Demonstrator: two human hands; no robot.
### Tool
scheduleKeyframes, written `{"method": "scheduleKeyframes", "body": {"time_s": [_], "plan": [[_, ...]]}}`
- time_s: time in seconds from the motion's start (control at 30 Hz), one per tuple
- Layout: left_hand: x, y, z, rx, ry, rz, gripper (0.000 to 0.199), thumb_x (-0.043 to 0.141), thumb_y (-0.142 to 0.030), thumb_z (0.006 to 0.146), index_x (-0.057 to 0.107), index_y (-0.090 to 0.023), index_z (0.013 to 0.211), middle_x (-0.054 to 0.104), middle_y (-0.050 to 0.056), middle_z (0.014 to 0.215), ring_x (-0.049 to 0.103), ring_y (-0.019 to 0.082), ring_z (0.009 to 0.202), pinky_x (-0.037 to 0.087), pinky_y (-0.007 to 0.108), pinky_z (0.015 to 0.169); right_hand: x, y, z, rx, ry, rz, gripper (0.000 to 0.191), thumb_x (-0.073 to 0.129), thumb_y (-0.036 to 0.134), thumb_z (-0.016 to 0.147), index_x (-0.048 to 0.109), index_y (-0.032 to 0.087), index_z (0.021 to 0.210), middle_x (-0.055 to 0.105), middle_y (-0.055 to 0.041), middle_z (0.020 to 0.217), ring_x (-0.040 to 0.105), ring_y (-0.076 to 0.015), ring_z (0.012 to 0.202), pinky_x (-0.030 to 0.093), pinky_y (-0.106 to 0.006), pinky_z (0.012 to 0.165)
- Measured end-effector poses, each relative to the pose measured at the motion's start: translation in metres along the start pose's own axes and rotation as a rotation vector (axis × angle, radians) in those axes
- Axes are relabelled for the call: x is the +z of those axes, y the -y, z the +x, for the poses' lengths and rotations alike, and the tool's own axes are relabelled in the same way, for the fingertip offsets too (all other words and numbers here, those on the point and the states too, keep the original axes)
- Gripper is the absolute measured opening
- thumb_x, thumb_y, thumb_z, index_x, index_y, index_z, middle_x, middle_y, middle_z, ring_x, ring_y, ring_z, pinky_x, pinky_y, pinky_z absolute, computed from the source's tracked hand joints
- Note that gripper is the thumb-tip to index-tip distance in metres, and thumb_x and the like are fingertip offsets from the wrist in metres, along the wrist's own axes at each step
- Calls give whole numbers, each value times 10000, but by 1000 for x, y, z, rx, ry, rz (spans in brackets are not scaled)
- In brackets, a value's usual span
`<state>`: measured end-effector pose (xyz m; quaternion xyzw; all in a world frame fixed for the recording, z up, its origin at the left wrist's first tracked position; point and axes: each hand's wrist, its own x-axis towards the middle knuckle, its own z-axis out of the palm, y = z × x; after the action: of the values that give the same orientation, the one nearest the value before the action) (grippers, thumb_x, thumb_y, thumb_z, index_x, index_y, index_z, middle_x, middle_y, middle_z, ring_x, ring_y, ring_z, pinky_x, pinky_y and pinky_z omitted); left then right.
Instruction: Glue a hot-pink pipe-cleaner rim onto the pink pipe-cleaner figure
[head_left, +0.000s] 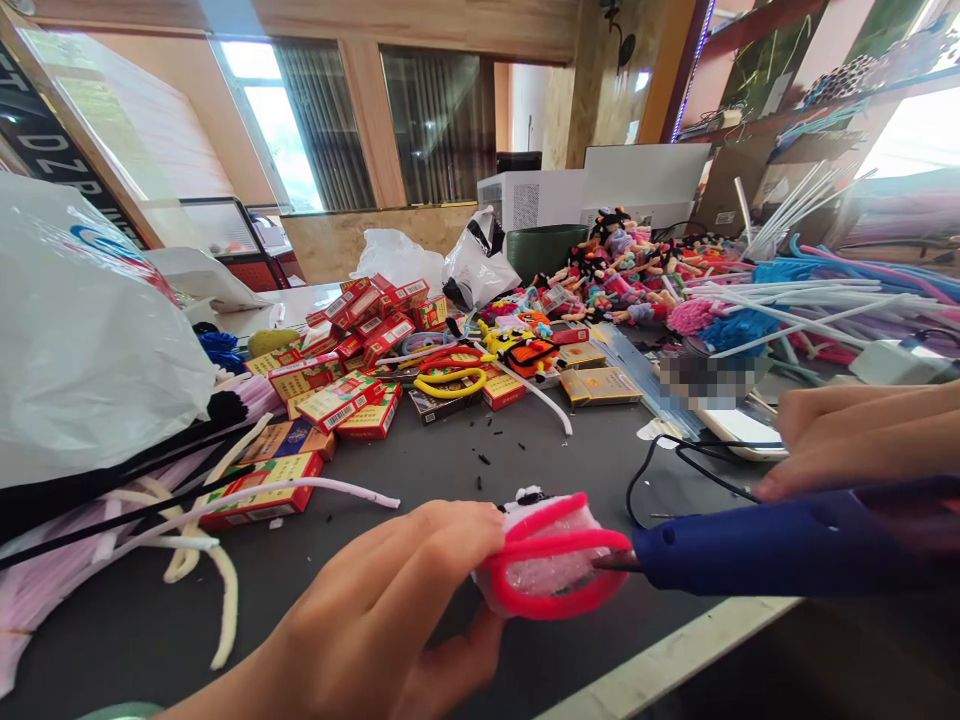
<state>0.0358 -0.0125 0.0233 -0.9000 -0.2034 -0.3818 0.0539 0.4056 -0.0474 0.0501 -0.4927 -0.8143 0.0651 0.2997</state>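
My left hand [420, 580] is closed around a small white piece wrapped with a pink pipe cleaner [555, 604], near the table's front edge. A clear, shiny layer shows inside the pink loop. At the right, my right hand [862, 440] grips a dark blue glue gun [750, 545], whose handle runs out of view. The gun's metal nozzle touches or nearly touches the right end of the pink loop; which of the two I cannot tell. A black cord [637, 490] lies on the table behind the gun.
Red and yellow small boxes [349, 400] are heaped beyond my left hand. Loose pipe cleaners [225, 600] and a white plastic bag [90, 330] take up the left side. Several small dolls [622, 260] and more pipe cleaner bundles [810, 300] cover the back right.
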Motion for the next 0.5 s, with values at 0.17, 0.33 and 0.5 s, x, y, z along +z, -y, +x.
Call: {"method": "scheduleKeyframes", "body": {"time_s": [0.17, 0.33, 0.5], "plan": [[10, 0, -2, 54, -77, -8, 192, 453, -87, 920, 596, -136, 1038, 754, 47, 948, 730, 119, 862, 558, 166, 903, -1, 20, 17, -287, 180, -129, 400, 778, 367, 750, 634, 450, 1114, 605, -18, 637, 602, -202, 567, 460, -328, 465], [9, 0, -2, 72, -67, -21, 196, 454, -68, 913, 598, -127, 1032, 753, 51, 963, 724, 114, 908, 543, 158, 929, -1, 21, 14, -277, 188, -125, 336, 743, 362, 789, 645, 445, 1099, 613, -10, 642, 605, -187, 550, 455, -328, 451], [9, 1, -2, 111, -81, 21, 212, 477, -50, 888, 606, -125, 1037, 758, 39, 983, 724, 106, 922, 532, 143, 940, 0, 26, 16, -276, 176, -99, 352, 769, 332, 774, 649, 448, 1084, 606, 4, 620, 595, -182, 538, 469, -319, 440]]}}
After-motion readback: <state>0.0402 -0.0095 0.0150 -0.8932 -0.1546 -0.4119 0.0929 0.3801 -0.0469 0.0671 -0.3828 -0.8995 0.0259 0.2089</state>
